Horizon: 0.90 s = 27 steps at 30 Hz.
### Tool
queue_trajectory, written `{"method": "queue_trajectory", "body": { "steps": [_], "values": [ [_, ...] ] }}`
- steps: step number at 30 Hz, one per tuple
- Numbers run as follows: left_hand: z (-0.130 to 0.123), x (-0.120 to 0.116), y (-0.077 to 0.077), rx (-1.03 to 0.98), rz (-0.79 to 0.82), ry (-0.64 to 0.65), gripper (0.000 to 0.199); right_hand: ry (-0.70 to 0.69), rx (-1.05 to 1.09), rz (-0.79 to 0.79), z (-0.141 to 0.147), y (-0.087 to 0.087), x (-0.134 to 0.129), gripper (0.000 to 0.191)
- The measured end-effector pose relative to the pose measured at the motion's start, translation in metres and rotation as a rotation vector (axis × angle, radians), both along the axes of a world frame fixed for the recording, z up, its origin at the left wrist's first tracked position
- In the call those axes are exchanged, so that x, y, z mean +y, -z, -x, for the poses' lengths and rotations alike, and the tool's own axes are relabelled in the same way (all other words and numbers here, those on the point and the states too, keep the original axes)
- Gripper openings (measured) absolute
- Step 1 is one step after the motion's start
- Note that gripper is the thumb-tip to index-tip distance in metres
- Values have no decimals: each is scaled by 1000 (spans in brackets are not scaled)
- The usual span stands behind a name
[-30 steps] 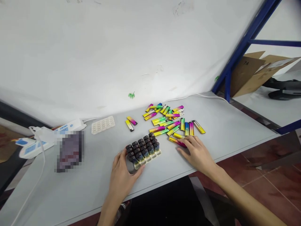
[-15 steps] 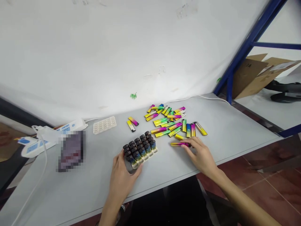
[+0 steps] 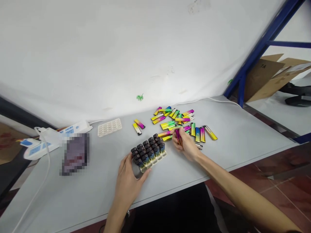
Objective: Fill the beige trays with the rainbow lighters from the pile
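Black-topped lighters (image 3: 148,150) stand upright in rows in a pale slotted tray (image 3: 159,159), whose front slots hold none. My left hand (image 3: 130,178) grips the tray's left end between thumb and fingers. My right hand (image 3: 186,142) is closed on a magenta lighter (image 3: 178,137), tilted up, right of the tray. Behind and beside that hand lies a loose pile of shiny yellow, green, magenta and blue lighters (image 3: 167,125). Two more lighters (image 3: 137,128) lie apart, behind the tray.
Another pale slotted tray (image 3: 109,127) lies near the wall. Power strips (image 3: 73,129) with white cables and a pixelated dark item (image 3: 75,154) are at the left. A blue frame (image 3: 255,51) and a cardboard box (image 3: 269,77) stand at the right.
My right hand has lifted the magenta lighter off the table and moved left with it, tilting it up. My left hand stays on the tray; the whole view has shifted slightly.
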<state>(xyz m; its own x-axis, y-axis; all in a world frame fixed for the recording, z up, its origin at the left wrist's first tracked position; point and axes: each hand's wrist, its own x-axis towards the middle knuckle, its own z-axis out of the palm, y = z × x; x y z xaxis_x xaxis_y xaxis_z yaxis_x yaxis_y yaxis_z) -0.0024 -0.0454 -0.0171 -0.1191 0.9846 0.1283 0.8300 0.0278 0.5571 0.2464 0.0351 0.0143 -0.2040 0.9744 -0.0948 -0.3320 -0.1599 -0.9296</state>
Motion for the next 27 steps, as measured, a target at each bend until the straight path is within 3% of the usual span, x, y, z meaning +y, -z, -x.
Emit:
{"method": "queue_trajectory", "body": {
  "steps": [5,12,27],
  "values": [
    [0,2,-1,-15,5,-9,78,-7,-39,70,0,10,7,61],
    [0,0,-2,7,16,5,76,30,-17,132,0,14,6,58],
    [0,-2,1,36,5,7,79,56,-52,94,1,16,4,60]
  ]
}}
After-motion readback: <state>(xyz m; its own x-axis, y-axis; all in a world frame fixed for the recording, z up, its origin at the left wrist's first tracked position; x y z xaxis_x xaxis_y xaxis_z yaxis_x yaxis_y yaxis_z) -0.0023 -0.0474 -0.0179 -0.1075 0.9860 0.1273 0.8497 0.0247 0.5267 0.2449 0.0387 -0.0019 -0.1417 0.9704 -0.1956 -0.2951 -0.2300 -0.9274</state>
